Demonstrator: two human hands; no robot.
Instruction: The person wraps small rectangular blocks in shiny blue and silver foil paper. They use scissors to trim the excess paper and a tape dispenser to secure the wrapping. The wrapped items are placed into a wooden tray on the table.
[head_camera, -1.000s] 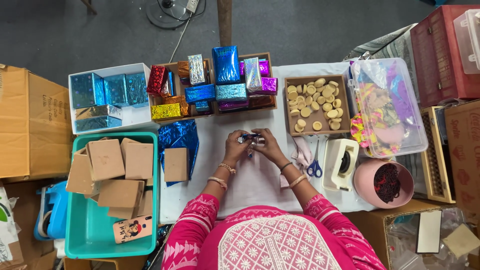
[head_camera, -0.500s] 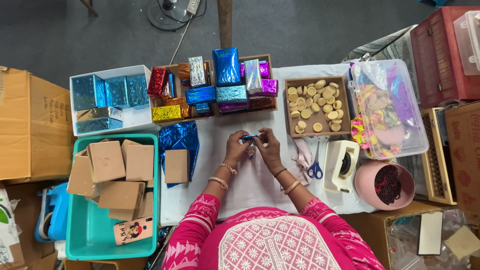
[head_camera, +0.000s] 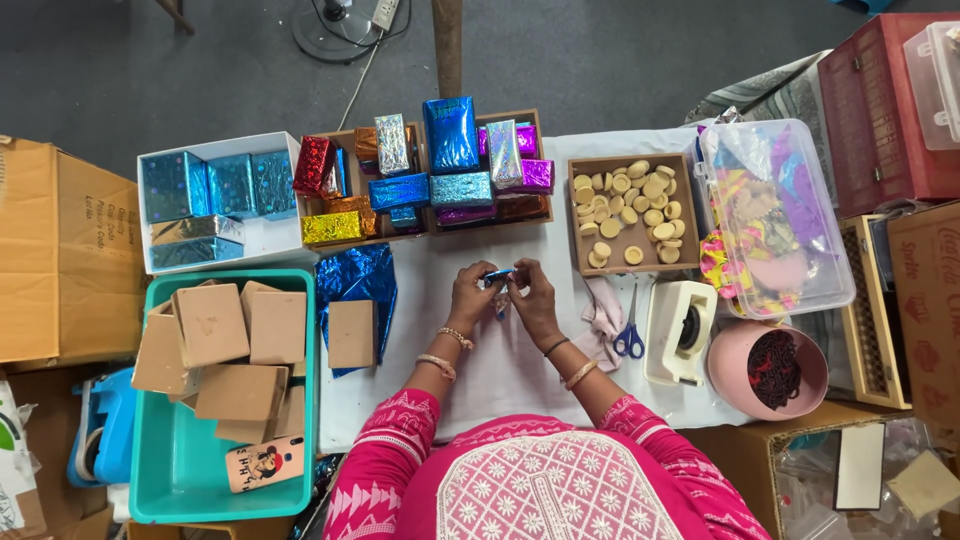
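Note:
Both my hands meet over the white table and pinch a small object wrapped in shiny blue foil. My left hand grips its left side, my right hand its right side. The object is mostly hidden by my fingers. A sheet of blue foil with a plain brown box on it lies to the left of my hands.
A teal tub of brown boxes sits at the left, a white box of blue-wrapped boxes behind it. Wrapped boxes fill wooden trays at the back. A tray of round tan pieces, scissors, tape dispenser and pink bowl stand right.
My hands have shifted slightly while turning the small blue-foil object between the fingers. Nothing else has moved.

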